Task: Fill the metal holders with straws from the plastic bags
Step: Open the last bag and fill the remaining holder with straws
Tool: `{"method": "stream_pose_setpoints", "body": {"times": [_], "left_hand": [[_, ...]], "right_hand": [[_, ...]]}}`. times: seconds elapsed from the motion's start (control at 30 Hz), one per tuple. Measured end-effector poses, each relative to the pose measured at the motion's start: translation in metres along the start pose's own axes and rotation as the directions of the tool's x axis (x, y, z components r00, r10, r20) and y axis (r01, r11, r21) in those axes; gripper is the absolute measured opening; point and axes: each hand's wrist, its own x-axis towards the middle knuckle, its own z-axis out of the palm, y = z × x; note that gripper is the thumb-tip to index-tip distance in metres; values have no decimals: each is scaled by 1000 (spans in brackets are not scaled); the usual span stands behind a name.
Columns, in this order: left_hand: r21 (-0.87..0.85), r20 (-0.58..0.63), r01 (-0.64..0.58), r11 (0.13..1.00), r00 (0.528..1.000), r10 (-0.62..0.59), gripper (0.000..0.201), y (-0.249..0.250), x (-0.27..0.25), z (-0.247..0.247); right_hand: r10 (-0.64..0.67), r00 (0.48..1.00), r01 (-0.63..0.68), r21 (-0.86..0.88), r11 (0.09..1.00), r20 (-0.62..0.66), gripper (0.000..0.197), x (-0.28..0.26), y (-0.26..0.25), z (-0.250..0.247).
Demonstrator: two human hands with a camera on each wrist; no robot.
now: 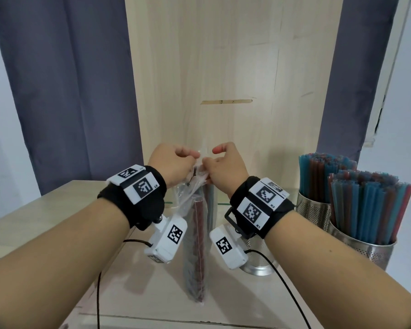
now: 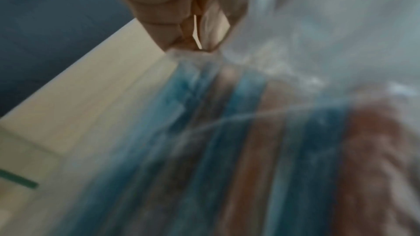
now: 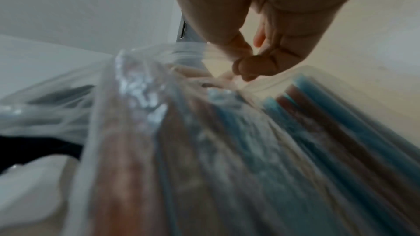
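Note:
A clear plastic bag (image 1: 196, 245) of blue and dark red straws stands upright on the table between my wrists. My left hand (image 1: 176, 162) and my right hand (image 1: 220, 165) both pinch the bag's top edge, close together. The left wrist view shows my left fingers (image 2: 181, 30) curled on the bag's top (image 2: 250, 114), blurred. In the right wrist view my right fingertips (image 3: 250, 67) pinch the plastic (image 3: 159, 96) above the straws (image 3: 306, 123). An empty perforated metal holder (image 1: 259, 260) stands behind my right wrist. Two more metal holders (image 1: 363, 245) at the right are packed with straws (image 1: 365, 203).
The pale wooden table (image 1: 45, 217) runs to a front edge near me. A wooden panel (image 1: 223, 67) rises behind, flanked by grey curtains (image 1: 69, 91). Black cables (image 1: 285, 281) trail from the wrist cameras across the table.

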Motion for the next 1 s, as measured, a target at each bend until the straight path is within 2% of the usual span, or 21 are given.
{"method": "stream_pose_setpoints", "body": {"times": [0.07, 0.1, 0.13, 0.2, 0.27, 0.33, 0.4, 0.5, 0.57, 0.63, 0.73, 0.83, 0.9, 1.0], "left_hand": [[69, -104, -42, 997, 993, 49, 23, -1, 1, -1], [108, -124, -50, 993, 990, 64, 25, -1, 1, -2], [139, -110, -50, 989, 992, 65, 26, -1, 0, -3], [184, -6, -31, 983, 999, 32, 30, 1, 0, -4], [220, 74, -8, 975, 997, -8, 33, 2, 1, -5], [229, 16, 16, 973, 1000, -21, 37, 2, 4, -6], [240, -26, 27, 971, 999, -21, 42, 0, 3, -8], [172, 68, 8, 985, 998, -20, 44, -3, 0, -7], [90, 103, 30, 996, 994, -39, 31, -2, -6, -11], [76, 130, 14, 997, 991, -24, 20, -1, -13, -19], [92, 200, 14, 996, 979, -32, 18, -2, -27, -28], [104, 269, 32, 994, 961, -59, 22, -6, -36, -25], [150, 251, -3, 989, 967, -35, 31, -8, -38, -21], [189, 209, -28, 982, 978, -12, 49, -11, -37, -17]], "right_hand": [[-20, 999, 18, -47, 999, -35, 22, 1, 2, 0], [-28, 1000, 28, -59, 998, -10, 21, 1, 2, -1], [-34, 999, 36, -67, 997, 37, 21, 0, 2, -1], [-40, 989, 51, -79, 996, 142, 23, -3, -1, -1], [-45, 986, 64, -111, 992, 163, 24, -3, -3, -3], [-40, 995, 58, -200, 978, 95, 23, 4, 0, -6], [-8, 997, 31, -278, 960, 83, 36, 9, 4, -9], [14, 985, 38, -295, 955, 172, 49, 8, 9, -10], [-11, 975, 70, -259, 963, 222, 46, 0, 7, -16], [-64, 953, 128, -206, 970, 295, 39, -14, 1, -27], [-153, 888, 249, -172, 953, 434, 40, -34, -3, -43], [-146, 810, 393, -339, 855, 568, 57, -45, 6, -51], [-197, 817, 478, -446, 757, 541, 55, -43, 14, -48], [-341, 870, 488, -521, 700, 356, 24, -36, 23, -40]]}}
